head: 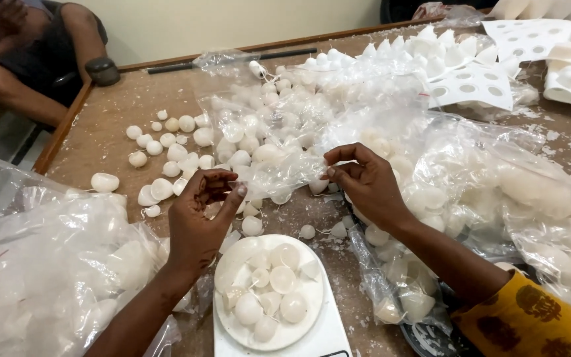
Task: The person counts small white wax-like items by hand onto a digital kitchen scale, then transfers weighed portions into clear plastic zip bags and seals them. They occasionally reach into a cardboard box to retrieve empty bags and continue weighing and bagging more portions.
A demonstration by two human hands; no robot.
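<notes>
Two hands up over the table, both pinching. Left hand: thumb and forefinger tips pressed together near the top of the hand; whatever sits between them is too small to make out, possibly a thin thread. Right hand: fingers closed on the edge of a clear plastic bag, which spreads away from me, up and to the left, full of small white wax domes. Bag mouth lies between my two hands, nearer the right; its long axis runs away from me toward the far edge of the table. Directly below the hands: white scale carrying a round dish of the same domes. Loose white pieces lie scattered left of the bag, closest to my left hand.
</notes>
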